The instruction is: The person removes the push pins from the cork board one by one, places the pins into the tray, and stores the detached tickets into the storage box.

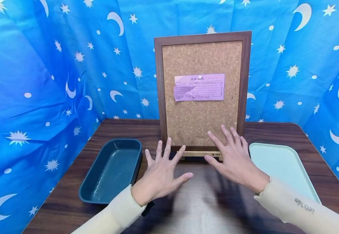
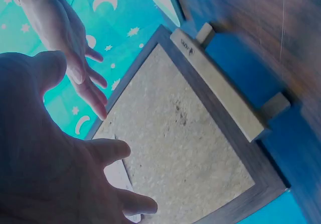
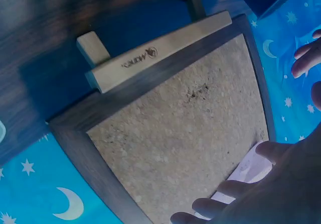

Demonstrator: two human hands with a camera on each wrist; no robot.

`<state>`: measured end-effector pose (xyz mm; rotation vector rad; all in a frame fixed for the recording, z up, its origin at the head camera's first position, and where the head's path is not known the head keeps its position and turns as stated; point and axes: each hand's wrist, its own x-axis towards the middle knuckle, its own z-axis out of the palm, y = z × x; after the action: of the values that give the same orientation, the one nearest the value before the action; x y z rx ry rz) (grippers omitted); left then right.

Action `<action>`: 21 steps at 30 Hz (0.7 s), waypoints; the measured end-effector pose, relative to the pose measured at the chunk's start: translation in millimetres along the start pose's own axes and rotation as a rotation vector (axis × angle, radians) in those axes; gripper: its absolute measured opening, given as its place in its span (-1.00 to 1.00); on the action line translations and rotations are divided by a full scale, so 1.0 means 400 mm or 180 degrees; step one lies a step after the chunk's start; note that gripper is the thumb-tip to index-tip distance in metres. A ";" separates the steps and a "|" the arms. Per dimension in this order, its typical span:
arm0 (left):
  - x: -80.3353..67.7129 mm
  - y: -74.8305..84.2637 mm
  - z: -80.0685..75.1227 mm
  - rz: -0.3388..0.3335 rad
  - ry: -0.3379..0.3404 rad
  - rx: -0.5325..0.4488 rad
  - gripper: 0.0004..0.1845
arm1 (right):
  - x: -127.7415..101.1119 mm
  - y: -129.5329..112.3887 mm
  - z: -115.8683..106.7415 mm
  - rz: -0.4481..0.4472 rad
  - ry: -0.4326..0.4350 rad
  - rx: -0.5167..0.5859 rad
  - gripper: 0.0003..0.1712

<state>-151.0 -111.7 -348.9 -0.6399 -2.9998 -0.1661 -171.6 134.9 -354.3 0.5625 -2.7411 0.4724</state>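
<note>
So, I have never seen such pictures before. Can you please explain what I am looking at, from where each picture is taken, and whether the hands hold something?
These are a person's two bare hands; there is no machine. The large picture comes from a camera worn on the head, looking forward and down. The two smaller ones come from cameras on the wrists, so they look tilted and very close.

On the dark wooden table stands an upright cork board in a brown wooden frame, resting on a pale wooden stand. A pink printed paper form is pinned to the cork. A dark teal rectangular tray lies to the left, a pale mint tray to the right. A blue cloth with moons and stars hangs around.

The left hand and right hand are spread open before the board and hold nothing.
</note>
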 end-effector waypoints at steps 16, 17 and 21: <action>0.059 -0.006 -0.069 -0.0043 0.0204 0.0004 -0.13 | 0.091 -0.022 -0.048 0.0028 0.0000 0.0024 -0.23; 0.065 -0.007 -0.072 -0.0048 0.0213 -0.0005 -0.13 | 0.101 -0.025 -0.051 0.0035 -0.0024 0.0026 -0.22; 0.089 -0.007 -0.083 -0.0069 0.0259 -0.0058 -0.13 | 0.142 -0.033 -0.060 0.0102 -0.0083 -0.0009 -0.21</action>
<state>-183.2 -103.9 -312.9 -0.5876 -2.9313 -0.2156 -210.5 113.9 -309.4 0.5283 -2.7791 0.4721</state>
